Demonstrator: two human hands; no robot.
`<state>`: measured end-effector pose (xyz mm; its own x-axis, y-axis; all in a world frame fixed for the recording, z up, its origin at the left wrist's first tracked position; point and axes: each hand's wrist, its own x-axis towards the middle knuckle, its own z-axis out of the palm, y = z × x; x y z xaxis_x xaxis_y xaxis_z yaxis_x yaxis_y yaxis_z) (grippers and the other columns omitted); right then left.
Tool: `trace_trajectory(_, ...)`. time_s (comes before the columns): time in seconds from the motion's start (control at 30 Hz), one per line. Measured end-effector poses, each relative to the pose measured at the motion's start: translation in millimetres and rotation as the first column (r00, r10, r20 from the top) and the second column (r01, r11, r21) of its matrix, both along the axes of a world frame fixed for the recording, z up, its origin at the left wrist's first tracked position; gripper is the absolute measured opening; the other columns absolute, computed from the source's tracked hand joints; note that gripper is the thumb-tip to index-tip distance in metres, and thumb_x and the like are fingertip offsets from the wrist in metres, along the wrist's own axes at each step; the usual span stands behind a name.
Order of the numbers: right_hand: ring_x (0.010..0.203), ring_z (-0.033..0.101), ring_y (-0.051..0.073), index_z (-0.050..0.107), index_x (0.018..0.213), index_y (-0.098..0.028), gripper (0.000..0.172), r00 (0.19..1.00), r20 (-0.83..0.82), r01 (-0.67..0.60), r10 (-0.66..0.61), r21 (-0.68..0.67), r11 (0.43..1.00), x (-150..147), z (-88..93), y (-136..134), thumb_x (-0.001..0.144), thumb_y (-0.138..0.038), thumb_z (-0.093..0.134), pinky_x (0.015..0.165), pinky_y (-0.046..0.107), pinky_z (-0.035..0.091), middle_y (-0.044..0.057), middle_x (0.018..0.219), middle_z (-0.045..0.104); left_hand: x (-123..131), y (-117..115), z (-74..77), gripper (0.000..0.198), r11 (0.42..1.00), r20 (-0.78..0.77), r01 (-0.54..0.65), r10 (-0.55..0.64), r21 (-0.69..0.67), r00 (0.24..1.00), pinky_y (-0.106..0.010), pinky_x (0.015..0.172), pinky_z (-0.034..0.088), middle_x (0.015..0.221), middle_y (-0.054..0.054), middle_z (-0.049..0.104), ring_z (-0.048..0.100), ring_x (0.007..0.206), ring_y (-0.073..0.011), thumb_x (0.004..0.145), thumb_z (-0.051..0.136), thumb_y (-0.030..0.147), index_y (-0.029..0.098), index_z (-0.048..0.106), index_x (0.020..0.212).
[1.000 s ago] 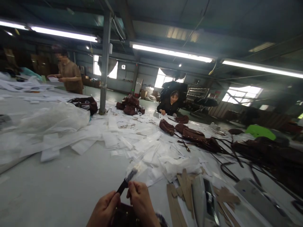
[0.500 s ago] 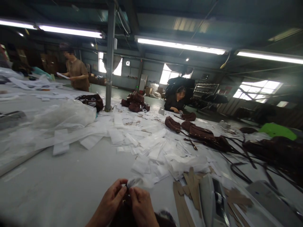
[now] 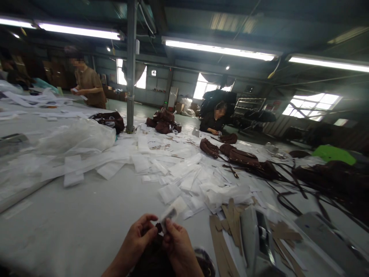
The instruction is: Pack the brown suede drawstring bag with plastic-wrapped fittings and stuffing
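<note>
At the near edge of the table, my left hand (image 3: 140, 235) is closed in a pinch on a small dark brown end, perhaps a strap (image 3: 158, 227). Close beside it, my right hand (image 3: 179, 243) pinches a thin white wrapping strip (image 3: 176, 207) between thumb and finger. The strip stands up and touches the dark end. Below both hands lies a dark brown article (image 3: 154, 259), probably a bag, mostly hidden by my hands and deep shadow. A shiny rounded object (image 3: 204, 259) shows just right of my right wrist; its kind is unclear.
White strips (image 3: 184, 179) lie scattered ahead. Brown paper strips (image 3: 227, 238) and a grey tape-dispenser-like device (image 3: 256, 238) are at right. Brown bags (image 3: 242, 157) with straps spread further back. A post (image 3: 131, 77) rises beyond the table. Two people (image 3: 89, 82) work across it.
My right hand has turned and lifted the white strip upright, away from the dark end it covered. My left fingers have loosened slightly. The camera view has shifted a little.
</note>
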<state>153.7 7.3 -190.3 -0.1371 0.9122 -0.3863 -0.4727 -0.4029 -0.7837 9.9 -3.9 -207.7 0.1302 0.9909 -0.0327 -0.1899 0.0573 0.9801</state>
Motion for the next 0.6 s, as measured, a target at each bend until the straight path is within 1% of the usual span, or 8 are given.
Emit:
trace_trajectory(0.1,0.038,0.031,0.003,0.057,0.066,-0.014,0.055,0.998,0.004,0.055,-0.055,0.025,0.998,-0.6,0.2,0.3,0.049,-0.059,0.083,0.039,0.017,0.023,-0.01,0.042,0.041,1.5,3.7,-1.1,0.049,0.999,-0.044,-0.03,0.031,0.02,0.999,-0.021,0.05,0.036,0.062,0.007,0.056,0.049,0.051,-0.0107,0.076,0.07,0.04,0.019,0.047,0.114)
trace_trajectory(0.2,0.038,0.029,0.003,0.056,0.062,-0.014,0.052,0.991,0.108,0.065,-0.078,0.125,0.99,-3.8,-2.4,-3.2,0.059,-0.061,0.077,0.039,0.018,0.02,-0.009,0.042,0.041,4.3,5.3,0.2,0.048,0.997,-0.076,-0.055,0.059,0.045,0.995,-0.021,0.051,0.038,0.064,0.007,0.057,0.051,0.054,-0.0114,0.078,0.067,0.036,0.02,0.043,0.116)
trace_trajectory(0.3,0.043,0.036,0.006,0.06,0.062,-0.013,0.049,0.965,0.24,0.044,-0.107,0.255,0.966,-9.9,-3.4,-8.9,0.064,-0.06,0.073,0.042,0.02,0.026,-0.005,0.047,0.048,6.0,6.5,2.0,0.044,0.995,-0.106,-0.084,0.089,0.055,0.99,-0.021,0.052,0.038,0.063,0.007,0.056,0.05,0.054,-0.0117,0.079,0.065,0.034,0.02,0.043,0.115)
trace_trajectory(0.37,0.047,0.041,0.008,0.063,0.064,-0.013,0.049,0.952,0.282,0.031,-0.118,0.295,0.955,-13.2,-2.6,-11.2,0.064,-0.061,0.073,0.045,0.021,0.03,-0.002,0.052,0.053,6.2,7.4,3.6,0.042,0.994,-0.117,-0.086,0.093,0.062,0.989,-0.022,0.052,0.039,0.062,0.007,0.056,0.05,0.054,-0.0123,0.079,0.064,0.034,0.02,0.044,0.114)
trace_trajectory(0.43,0.046,0.041,0.008,0.064,0.066,-0.012,0.051,0.957,0.277,0.01,-0.089,0.276,0.961,-14.5,-1.7,-11.3,0.063,-0.062,0.073,0.044,0.021,0.029,-0.003,0.052,0.052,6.0,7.9,5.8,0.04,0.994,-0.114,-0.081,0.088,0.069,0.99,-0.022,0.054,0.04,0.062,0.007,0.056,0.052,0.056,-0.0129,0.079,0.065,0.034,0.019,0.047,0.112)
trace_trajectory(0.53,0.043,0.031,0.005,0.062,0.066,-0.012,0.053,0.981,0.194,-0.009,-0.032,0.208,0.978,-13.0,-3.4,-8.9,0.063,-0.064,0.072,0.041,0.019,0.022,-0.007,0.047,0.042,4.5,7.6,8.2,0.043,0.997,-0.06,-0.05,0.053,0.05,0.997,-0.022,0.055,0.04,0.063,0.006,0.057,0.054,0.057,-0.0129,0.077,0.067,0.037,0.019,0.049,0.111)
trace_trajectory(0.6,0.043,0.028,0.004,0.058,0.063,-0.013,0.055,0.986,0.16,0.006,-0.036,0.182,0.983,-11.9,-6.8,-7.3,0.064,-0.066,0.07,0.041,0.019,0.019,-0.008,0.047,0.039,3.2,6.8,8.1,0.042,0.999,-0.012,-0.022,0.023,0.031,1.0,-0.021,0.052,0.039,0.063,0.006,0.056,0.053,0.055,-0.0119,0.079,0.066,0.041,0.018,0.051,0.111)
